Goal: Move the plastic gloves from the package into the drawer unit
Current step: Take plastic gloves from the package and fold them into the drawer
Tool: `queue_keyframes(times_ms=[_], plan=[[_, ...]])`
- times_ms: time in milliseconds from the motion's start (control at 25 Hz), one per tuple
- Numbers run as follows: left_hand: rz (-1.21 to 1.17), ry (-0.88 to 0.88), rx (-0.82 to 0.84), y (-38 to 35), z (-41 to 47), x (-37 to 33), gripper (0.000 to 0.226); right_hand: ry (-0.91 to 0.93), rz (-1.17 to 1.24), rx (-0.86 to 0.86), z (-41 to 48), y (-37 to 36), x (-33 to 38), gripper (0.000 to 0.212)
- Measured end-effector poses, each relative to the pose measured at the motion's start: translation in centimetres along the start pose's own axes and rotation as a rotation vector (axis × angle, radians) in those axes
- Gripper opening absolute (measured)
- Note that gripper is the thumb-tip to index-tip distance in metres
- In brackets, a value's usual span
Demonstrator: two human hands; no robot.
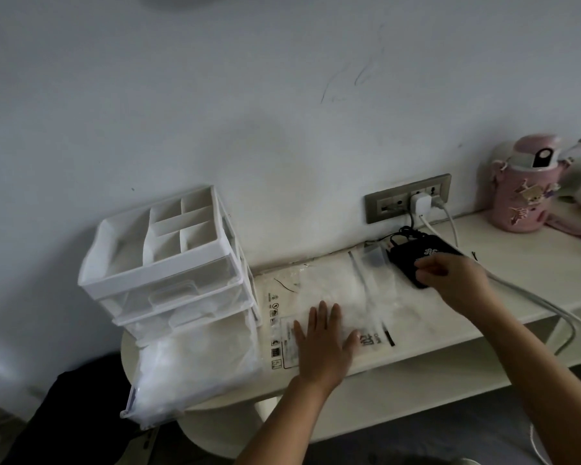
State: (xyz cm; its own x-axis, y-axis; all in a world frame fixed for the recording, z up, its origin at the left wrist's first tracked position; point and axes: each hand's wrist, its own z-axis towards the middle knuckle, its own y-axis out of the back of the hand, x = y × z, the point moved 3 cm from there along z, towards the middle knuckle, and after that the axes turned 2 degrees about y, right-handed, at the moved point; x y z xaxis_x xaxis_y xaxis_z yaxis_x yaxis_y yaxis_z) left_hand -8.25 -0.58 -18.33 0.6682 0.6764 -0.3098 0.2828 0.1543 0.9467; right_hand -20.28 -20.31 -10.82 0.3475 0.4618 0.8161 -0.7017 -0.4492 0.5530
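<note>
The left hand (322, 347) lies flat, fingers spread, pressing down on the clear package (282, 320) near its printed end. The plastic gloves (336, 286) show as a pale wad inside it, just beyond the fingertips, so they are not out yet. The right hand (453, 280) hovers at the package's far end with its fingers curled. In this dim light I cannot tell whether it pinches the film or grips nothing at all.

That right hand sits over a black box (416, 255) with cables (530, 298) running off behind it. A careless tug could snag a cable or drag the box along. The film looks slippery, and if the left hand eases off, the whole package may slide instead of giving up its gloves.

The drawer unit (168, 250) stands just beside the package on the rounded end of the desk (503, 263). Its bottom drawer (195, 364) is pulled well out past the desk's edge and is already heaped with pale plastic. Weight pushed in hard there might tip it. Between package and drawer the path is short and unblocked. The front edge is close under the left wrist, and a pink bottle (524, 193) stands well apart to the right.
</note>
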Motion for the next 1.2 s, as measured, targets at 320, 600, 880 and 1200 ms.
queue_keyframes(times_ms=[320, 600, 880, 1200], plan=[[-0.01, -0.052, -0.049, 0.1, -0.6, 0.5, 0.103, 0.044, -0.233, 0.129, -0.7, -5.2, -2.8, 0.042], [-0.036, -0.042, -0.033, 0.0, -0.7, 0.6, 0.098, 0.096, -0.267, -0.088, -0.5, -2.1, -1.1, 0.015], [-0.279, 0.062, 0.097, 1.8, 0.0, 0.4, 0.065, 0.373, -0.113, -0.147, -1.7, 4.4, 8.2, 0.01], [-0.951, -0.233, 0.094, 11.9, -3.5, -2.1, 0.05, 0.566, -0.243, 0.225, -5.4, 1.5, 14.5, 0.014]])
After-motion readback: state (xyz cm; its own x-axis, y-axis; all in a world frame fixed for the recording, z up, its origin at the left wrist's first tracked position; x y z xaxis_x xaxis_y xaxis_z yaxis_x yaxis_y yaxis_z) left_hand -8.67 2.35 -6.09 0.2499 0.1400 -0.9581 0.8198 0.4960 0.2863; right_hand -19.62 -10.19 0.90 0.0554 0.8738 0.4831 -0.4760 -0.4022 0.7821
